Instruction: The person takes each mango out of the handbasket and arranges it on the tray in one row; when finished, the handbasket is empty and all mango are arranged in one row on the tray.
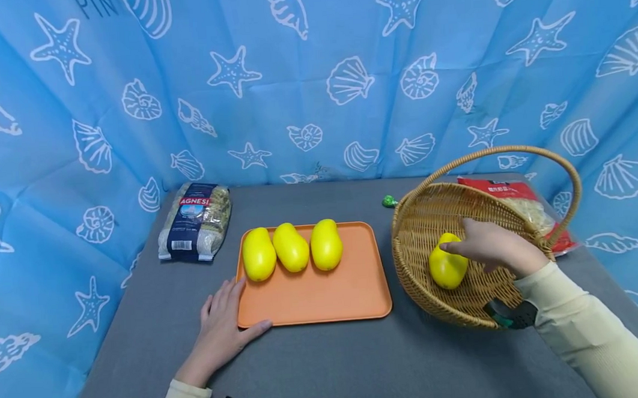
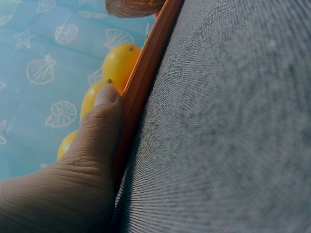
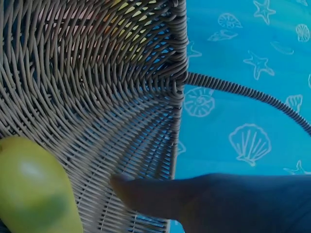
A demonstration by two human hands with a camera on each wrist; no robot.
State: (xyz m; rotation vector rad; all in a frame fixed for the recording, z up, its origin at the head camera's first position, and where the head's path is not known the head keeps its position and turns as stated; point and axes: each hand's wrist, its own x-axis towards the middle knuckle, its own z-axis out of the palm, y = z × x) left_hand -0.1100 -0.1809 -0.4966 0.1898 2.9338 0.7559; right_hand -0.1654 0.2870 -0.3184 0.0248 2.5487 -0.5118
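Note:
Three yellow mangoes (image 1: 327,245) lie side by side on the back left part of an orange tray (image 1: 313,298). At the tray's front left corner my left hand (image 1: 222,318) rests with spread fingers, its thumb along the front rim. A wicker basket (image 1: 417,278) with an arched handle stands to the right and holds another yellow mango (image 1: 448,264). My right hand (image 1: 494,244) reaches into the basket over this mango. In the right wrist view, the straight thumb (image 3: 150,194) is apart from the mango (image 3: 36,187); the other fingers are hidden there.
A clear bag with a navy label (image 1: 193,223) lies at the back left. Behind the basket lies a red and clear food packet (image 1: 536,202). A small green object (image 1: 389,201) sits by the basket's back left rim. A blue shell-patterned curtain (image 1: 314,103) hangs behind the grey table.

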